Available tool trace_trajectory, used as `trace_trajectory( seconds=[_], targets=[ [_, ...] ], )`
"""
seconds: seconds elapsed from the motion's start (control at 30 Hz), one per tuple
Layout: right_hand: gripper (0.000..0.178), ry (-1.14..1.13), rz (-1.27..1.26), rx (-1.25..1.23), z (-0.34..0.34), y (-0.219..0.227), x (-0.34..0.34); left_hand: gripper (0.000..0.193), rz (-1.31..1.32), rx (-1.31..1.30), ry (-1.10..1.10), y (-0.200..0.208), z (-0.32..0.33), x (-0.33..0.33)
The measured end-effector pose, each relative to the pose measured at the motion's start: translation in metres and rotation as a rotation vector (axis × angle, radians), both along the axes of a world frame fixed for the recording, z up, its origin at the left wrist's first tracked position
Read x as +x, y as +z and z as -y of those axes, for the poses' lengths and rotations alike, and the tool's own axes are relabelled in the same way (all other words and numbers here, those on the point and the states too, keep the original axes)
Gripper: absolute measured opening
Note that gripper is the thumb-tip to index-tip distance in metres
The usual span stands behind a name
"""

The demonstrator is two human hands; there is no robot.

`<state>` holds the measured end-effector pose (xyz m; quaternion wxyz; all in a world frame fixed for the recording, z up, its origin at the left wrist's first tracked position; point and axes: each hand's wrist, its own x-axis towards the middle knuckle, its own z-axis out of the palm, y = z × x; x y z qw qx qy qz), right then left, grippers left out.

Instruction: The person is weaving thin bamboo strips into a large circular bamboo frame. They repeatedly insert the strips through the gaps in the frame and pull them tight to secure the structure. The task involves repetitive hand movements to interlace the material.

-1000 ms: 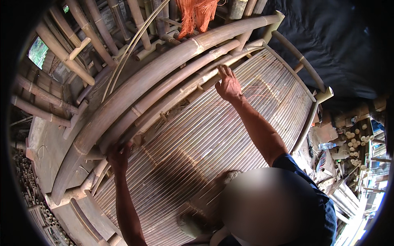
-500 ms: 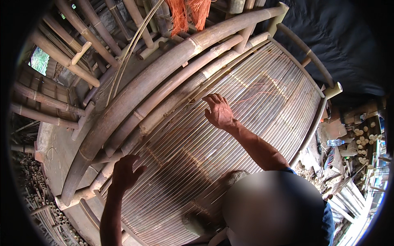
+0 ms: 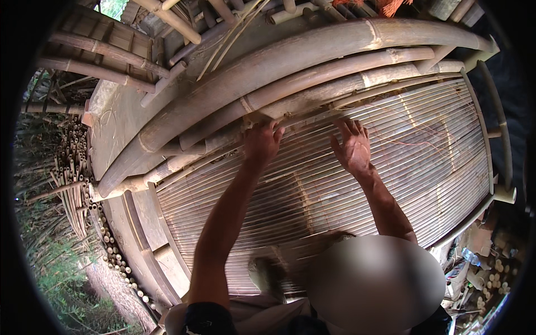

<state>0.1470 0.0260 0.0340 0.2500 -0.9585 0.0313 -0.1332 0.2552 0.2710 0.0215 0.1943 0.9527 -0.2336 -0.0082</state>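
Note:
A wide panel of thin bamboo slats (image 3: 402,162) fills the middle of the view. Thick curved bamboo poles (image 3: 290,61) run along its far edge. My left hand (image 3: 261,140) is at that far edge with its fingers curled over a thin slat beside the lowest pole. My right hand (image 3: 352,146) hovers just right of it, fingers spread, palm toward the slats, holding nothing.
More bamboo poles and a slatted platform (image 3: 106,50) lie at the upper left. A stack of cut bamboo tubes (image 3: 72,167) sits at the left, with greenery below it. Bamboo offcuts and clutter (image 3: 491,268) fill the lower right. A frame rail (image 3: 499,128) bounds the panel on the right.
My left hand moved up and right from the panel's lower left to its far edge. My right hand drew closer to it. The view swung left.

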Motion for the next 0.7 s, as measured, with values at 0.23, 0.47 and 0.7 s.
trace_trajectory(
  seconds=[0.23,0.47,0.7],
  targets=[
    [0.044,0.150,0.094,0.001,-0.013,0.002,0.020,0.050,-0.556,-0.190,0.110,-0.016,0.000,0.018],
    [0.040,0.219,0.152,-0.188,-0.043,-0.017,0.051,0.049,-0.580,-0.156,0.111,-0.018,0.000,0.019],
    [0.037,0.390,0.084,-0.389,-0.050,-0.032,0.056,0.042,-0.231,-0.204,0.086,-0.042,-0.007,0.006]
  ],
)
